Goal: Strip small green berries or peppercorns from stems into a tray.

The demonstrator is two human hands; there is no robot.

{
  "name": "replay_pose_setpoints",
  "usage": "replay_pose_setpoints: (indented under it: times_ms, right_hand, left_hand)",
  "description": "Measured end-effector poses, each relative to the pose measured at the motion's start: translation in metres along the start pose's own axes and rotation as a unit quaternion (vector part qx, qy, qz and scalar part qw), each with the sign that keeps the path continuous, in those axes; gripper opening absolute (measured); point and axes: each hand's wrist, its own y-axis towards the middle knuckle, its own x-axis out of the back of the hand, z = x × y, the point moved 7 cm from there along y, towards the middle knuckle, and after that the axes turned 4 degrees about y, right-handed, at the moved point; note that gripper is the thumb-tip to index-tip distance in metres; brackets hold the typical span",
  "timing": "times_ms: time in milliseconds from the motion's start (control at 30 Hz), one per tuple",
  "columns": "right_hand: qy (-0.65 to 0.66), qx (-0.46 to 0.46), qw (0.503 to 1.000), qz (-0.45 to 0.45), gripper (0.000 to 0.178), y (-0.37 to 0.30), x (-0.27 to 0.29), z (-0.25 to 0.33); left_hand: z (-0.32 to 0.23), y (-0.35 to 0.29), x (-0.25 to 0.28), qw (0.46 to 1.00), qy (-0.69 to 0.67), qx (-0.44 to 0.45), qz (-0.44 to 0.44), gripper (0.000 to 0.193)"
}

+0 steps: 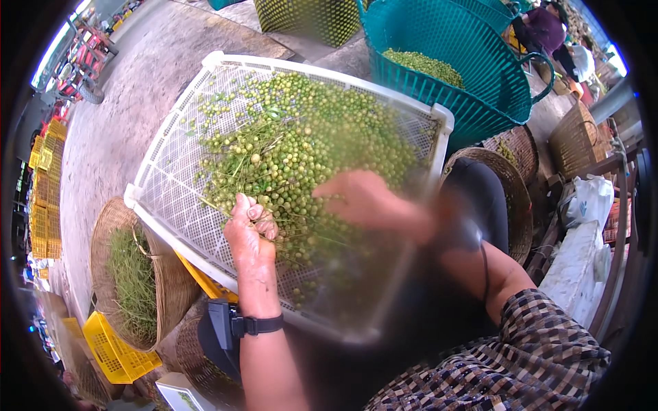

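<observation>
A white mesh tray (179, 154) lies tilted in front of me, holding a wide heap of small round green fruits (295, 154) with thin stems mixed in. My left hand (251, 229) is at the near left side of the heap, its fingers curled closed. A thin green stem (212, 206) pokes out beside its fingertips and appears to be pinched there. Over the middle of the heap is my right hand (367, 198), pointing left; blur hides how its fingers are set and whether they hold anything.
Beyond the tray stands a teal basket (473, 68) with more green fruits. A woven basket (175, 288) of green stems is at the left, near a yellow crate (123, 353). More woven baskets (510, 195) stand at the right. Another person (545, 31) sits at the far right.
</observation>
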Motion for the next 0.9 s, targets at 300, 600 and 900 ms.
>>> replay_pose_setpoints:
  times_ms: [300, 600, 900]
  right_hand:
    - [-0.020, 0.062, 0.997, 0.036, 0.018, -0.022, -0.040, 0.033]
    - [0.382, -0.125, 0.912, 0.077, 0.014, -0.004, 0.006, 0.009]
    - [0.349, -0.091, 0.932, 0.029, 0.016, 0.004, 0.006, 0.015]
  left_hand:
    - [-0.006, -0.001, 0.003, 0.999, -0.037, 0.003, 0.026, 0.025]
    - [-0.019, 0.004, 0.015, 0.995, -0.088, 0.025, 0.025, 0.025]
    - [0.010, -0.040, -0.048, 0.946, 0.298, 0.006, 0.126, 0.028]
